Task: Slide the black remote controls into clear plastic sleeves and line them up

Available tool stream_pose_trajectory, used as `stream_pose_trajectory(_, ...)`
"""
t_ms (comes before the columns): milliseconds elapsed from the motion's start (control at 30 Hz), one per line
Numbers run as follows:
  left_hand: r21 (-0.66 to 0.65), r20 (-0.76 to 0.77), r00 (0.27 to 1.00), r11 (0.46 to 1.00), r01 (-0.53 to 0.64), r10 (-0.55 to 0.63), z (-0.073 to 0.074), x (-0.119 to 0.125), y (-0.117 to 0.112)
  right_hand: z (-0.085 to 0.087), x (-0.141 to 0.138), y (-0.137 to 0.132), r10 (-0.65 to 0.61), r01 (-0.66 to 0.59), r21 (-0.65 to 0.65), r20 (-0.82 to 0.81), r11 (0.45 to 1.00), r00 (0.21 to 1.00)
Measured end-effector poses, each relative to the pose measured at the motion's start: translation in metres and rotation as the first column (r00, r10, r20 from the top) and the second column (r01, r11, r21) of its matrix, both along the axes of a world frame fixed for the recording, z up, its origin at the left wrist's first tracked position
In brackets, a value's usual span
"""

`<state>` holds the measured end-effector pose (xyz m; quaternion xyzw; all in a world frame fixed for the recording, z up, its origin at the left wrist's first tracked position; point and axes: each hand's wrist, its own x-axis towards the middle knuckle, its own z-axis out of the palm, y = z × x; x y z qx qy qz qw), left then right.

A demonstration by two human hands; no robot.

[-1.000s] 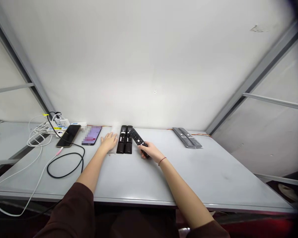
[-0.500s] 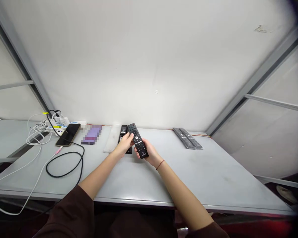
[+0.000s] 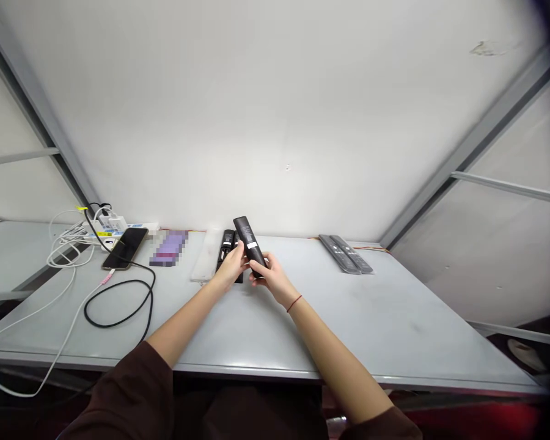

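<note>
Flipped over since the earlier view, the slim matte-black remote (image 3: 249, 246) now shows its back and white label, closed in the right hand (image 3: 273, 275) and pinched by the left hand (image 3: 231, 267), just above a flat black remote (image 3: 228, 249); two grey plastic-wrapped remotes (image 3: 346, 253) lie well right of that one.

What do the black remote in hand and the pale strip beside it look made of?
The remote control looks like matte black plastic: dull sheen, no metal glint. The pale strip looks like frosted translucent plastic, since the table shows through; perhaps film.
</note>
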<state>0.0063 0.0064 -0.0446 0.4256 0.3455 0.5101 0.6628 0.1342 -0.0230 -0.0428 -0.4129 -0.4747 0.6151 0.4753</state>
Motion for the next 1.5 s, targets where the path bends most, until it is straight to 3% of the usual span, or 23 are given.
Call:
stream_pose_trajectory(100,0.098,-0.072,0.997,0.995,-0.012,0.019,-0.005,0.002,-0.001,-0.001,-0.001,0.001,-0.009,0.007,0.036,0.04,0.999,0.999)
stream_pose_trajectory(233,0.153,-0.105,0.994,0.988,-0.022,0.038,-0.006,0.001,0.0,-0.001,-0.001,0.004,-0.033,0.035,-0.012,0.108,0.999,0.994)
stream_pose_trajectory(567,0.137,-0.094,0.995,0.99,0.035,-0.022,-0.01,0.008,-0.003,-0.006,0.0,0.009,-0.136,0.12,0.12,0.128,0.985,0.983)
stream_pose_trajectory(767,0.146,-0.043,0.997,0.987,-0.064,0.071,-0.013,0.009,0.0,0.005,0.006,0.005,-0.033,0.034,0.0,0.157,0.999,0.987)
stream_pose_trajectory(900,0.269,-0.079,0.97,0.942,-0.202,0.231,-0.012,0.003,0.006,0.005,0.02,0.01,-0.091,0.042,0.127,0.411,0.991,0.907)
stream_pose_trajectory(1033,0.383,-0.229,0.902,0.886,-0.262,0.366,-0.007,-0.004,0.006,-0.002,0.039,0.021,-0.266,0.122,0.263,0.626,0.957,0.733)
stream_pose_trajectory(1167,0.383,-0.512,0.811,0.92,-0.081,0.284,-0.008,0.001,-0.007,-0.009,0.057,0.031,-0.385,0.251,0.293,0.691,0.923,0.611)
stream_pose_trajectory(1367,0.367,-0.808,0.557,0.904,0.218,0.193,-0.014,0.022,-0.034,-0.02,0.068,0.041,-0.404,0.276,0.297,0.717,0.914,0.569)
stream_pose_trajectory(1500,0.328,-0.909,0.36,0.895,0.303,0.211,-0.009,0.026,-0.039,-0.026,0.066,0.044,-0.4,0.239,0.322,0.772,0.916,0.493)
